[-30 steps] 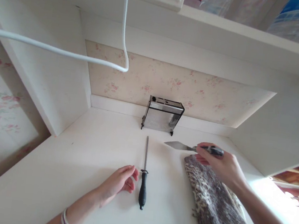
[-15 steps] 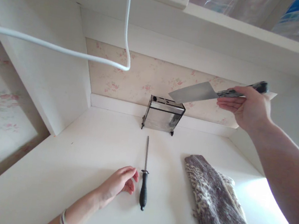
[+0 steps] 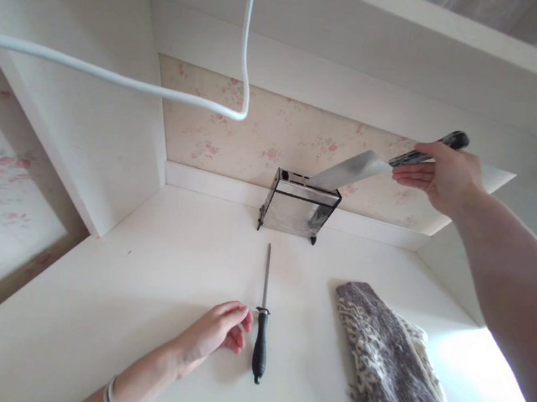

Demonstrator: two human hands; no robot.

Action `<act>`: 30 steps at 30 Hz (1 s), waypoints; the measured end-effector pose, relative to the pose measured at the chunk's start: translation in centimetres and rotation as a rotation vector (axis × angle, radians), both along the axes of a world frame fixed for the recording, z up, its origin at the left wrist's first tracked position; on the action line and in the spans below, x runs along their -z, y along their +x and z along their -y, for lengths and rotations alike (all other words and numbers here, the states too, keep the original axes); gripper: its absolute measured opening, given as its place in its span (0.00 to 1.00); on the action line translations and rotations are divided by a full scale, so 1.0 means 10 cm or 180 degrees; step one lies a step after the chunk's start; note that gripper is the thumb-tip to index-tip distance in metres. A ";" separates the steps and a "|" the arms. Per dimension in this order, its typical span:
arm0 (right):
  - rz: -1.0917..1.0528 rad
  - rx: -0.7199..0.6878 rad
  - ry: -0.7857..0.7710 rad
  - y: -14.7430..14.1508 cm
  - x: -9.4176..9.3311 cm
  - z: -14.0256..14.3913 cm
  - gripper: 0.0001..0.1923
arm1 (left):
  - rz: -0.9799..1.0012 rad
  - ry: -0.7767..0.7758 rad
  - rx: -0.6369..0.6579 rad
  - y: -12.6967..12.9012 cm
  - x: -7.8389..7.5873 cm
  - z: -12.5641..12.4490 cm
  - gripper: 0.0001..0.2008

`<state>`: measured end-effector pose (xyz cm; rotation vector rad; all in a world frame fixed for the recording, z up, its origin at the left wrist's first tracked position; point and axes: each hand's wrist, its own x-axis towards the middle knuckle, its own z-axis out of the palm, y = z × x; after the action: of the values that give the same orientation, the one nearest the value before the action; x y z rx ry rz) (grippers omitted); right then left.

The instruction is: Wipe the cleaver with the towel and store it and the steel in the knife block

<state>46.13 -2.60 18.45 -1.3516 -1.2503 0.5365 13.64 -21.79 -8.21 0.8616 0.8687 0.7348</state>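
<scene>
My right hand (image 3: pixel 450 175) grips the black handle of a kitchen knife with a broad, cleaver-like blade (image 3: pixel 352 169). The blade slants down to the left, and its lower end meets the slotted top of a metal knife holder (image 3: pixel 299 215); how deep it sits in a slot I cannot tell. My left hand (image 3: pixel 222 330) rests over the white surface, fingers loosely curled and holding nothing. Just right of its fingertips lies a sharpening steel (image 3: pixel 260 345), black handle toward me and rod pointing at the holder.
A folded grey and cream fuzzy cloth (image 3: pixel 389 368) lies on the white countertop (image 3: pixel 166 260) at right. A white cable (image 3: pixel 164 92) hangs across the upper left. Overhead runs a white shelf (image 3: pixel 469 29) with plastic-wrapped items. White side panels and a floral-papered wall (image 3: pixel 257 134) enclose the counter.
The right hand has moved the knife slightly down and inward, bringing the blade's end from above the knife holder to its slotted top. The left hand stays beside the sharpening steel.
</scene>
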 end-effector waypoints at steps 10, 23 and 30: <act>-0.0037 0.0318 -0.0183 0.05 -0.14 -0.29 0.14 | -0.0015 -0.0057 -0.0009 0.00 -0.02 0.00 0.14; 0.0570 0.0176 -0.0651 -0.18 0.07 -0.68 0.17 | -0.0054 -0.0133 -0.0056 0.02 -0.06 -0.01 0.14; 0.0798 0.0090 -0.1013 -0.44 0.58 -0.84 0.12 | -0.0090 -0.0078 0.0016 0.00 0.00 -0.01 0.13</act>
<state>41.71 5.82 12.61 -1.7434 -1.3859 0.5765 13.68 -21.64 -8.20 0.8537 0.8988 0.7078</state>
